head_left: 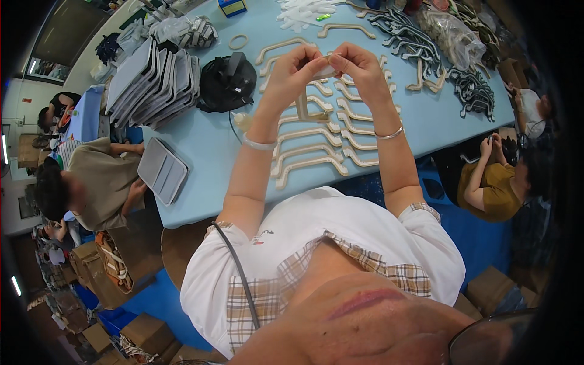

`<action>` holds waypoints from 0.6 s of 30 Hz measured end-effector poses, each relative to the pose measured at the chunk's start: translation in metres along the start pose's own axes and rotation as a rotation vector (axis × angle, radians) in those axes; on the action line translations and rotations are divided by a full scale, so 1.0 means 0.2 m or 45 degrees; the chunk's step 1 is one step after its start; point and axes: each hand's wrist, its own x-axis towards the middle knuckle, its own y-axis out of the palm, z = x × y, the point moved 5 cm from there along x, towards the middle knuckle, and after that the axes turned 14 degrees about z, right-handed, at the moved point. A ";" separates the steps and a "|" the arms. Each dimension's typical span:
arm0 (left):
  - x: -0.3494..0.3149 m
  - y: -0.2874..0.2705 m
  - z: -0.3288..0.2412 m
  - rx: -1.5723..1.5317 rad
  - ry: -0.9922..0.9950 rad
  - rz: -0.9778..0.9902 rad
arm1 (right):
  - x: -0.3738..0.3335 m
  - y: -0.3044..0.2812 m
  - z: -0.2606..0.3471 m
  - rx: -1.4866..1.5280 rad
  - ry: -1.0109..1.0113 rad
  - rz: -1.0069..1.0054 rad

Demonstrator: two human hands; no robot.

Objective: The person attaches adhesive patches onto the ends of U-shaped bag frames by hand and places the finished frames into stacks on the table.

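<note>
In front of me, over the far middle of the table, both hands meet at fingertip height. My left hand (295, 72) and my right hand (360, 68) are closed in pinches on a small cream piece (326, 72). Fingers cover most of it, so its exact kind is hard to tell. Just below, a beige strip (302, 107) hangs down or stands near my left hand; whether it joins the held piece I cannot tell. Beneath the hands, several cream curved handles (310, 135) lie in two columns on the light blue table (210, 176).
At left are a stack of grey trays (149, 82), a single tray (163, 170) and a black bag-like object (226, 85). Dark curved handles (404, 39) lie far right, near a plastic bag (453, 39). White pieces (301, 13) lie at the back. Other people sit on both sides.
</note>
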 end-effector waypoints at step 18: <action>0.05 -0.03 0.09 0.022 -0.124 0.000 | -0.01 -0.14 -0.13 -0.366 0.176 -0.023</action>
